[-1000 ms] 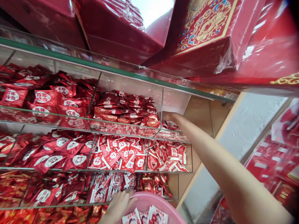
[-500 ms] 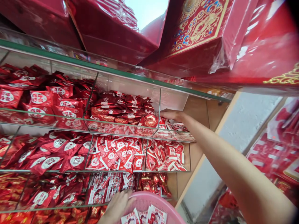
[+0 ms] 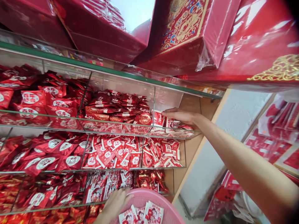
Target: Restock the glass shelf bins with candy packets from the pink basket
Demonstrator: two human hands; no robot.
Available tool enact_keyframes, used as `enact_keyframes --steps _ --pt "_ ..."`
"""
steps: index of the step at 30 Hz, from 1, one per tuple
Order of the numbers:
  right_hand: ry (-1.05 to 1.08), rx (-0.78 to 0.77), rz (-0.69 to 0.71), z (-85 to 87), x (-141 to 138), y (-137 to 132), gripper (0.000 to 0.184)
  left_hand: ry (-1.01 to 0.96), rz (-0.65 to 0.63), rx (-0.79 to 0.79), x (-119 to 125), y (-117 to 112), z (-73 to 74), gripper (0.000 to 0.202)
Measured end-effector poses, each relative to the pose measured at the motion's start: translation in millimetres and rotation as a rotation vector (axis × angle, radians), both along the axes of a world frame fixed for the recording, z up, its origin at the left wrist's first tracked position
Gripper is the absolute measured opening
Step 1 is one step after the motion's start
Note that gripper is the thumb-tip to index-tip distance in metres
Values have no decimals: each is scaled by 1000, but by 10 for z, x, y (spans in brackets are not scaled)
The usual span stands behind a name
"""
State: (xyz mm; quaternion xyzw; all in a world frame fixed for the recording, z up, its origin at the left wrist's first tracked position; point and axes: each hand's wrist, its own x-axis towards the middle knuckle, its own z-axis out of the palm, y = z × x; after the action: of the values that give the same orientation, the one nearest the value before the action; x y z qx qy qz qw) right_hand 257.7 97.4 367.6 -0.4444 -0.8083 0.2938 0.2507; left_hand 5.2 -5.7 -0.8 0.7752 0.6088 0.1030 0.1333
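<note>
My right hand (image 3: 178,115) reaches into the top right compartment of a glass shelf (image 3: 163,135). Its fingers close around small red and white candy packets (image 3: 161,119) lying there. My left hand (image 3: 115,203) grips the rim of a pink plastic basket (image 3: 161,200) at the bottom of the view. In the basket lie a few white and red packets (image 3: 144,215) with printed pictures. Both hands are bare.
Glass compartments hold piles of red foil packets (image 3: 56,102) on the left and darker red ones (image 3: 116,105) in the middle. Large red gift boxes (image 3: 187,34) in plastic wrap sit on top. A wooden side panel (image 3: 193,149) and more red goods (image 3: 277,140) stand at the right.
My right hand has drawn back toward the shelf's front with packets in its fingers. The view has shifted slightly right. My left hand stays on the basket rim.
</note>
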Motion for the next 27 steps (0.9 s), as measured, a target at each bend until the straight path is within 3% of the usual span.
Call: enact_keyframes --steps 4,7,12,15,18,22,27 --pt "240 -169 7 -62 47 -64 27 7 13 -3 2 -8 11 43" --pt "429 -201 -36 -138 29 -54 27 -2 13 -7 2 -14 25 45" --pt "632 -45 -100 -213 -10 72 32 -29 17 -43 8 -10 51 43" --pt "770 112 -166 -174 -4 131 32 -15 16 -40 9 -5 52 42" --pt "904 134 -251 -114 33 108 32 4 8 -26 7 -12 58 43" --pt "971 123 -281 -120 106 -75 35 -14 8 -43 10 -32 90 45" --pt "914 223 -212 -317 111 -529 23 -16 11 -54 17 -48 141 45"
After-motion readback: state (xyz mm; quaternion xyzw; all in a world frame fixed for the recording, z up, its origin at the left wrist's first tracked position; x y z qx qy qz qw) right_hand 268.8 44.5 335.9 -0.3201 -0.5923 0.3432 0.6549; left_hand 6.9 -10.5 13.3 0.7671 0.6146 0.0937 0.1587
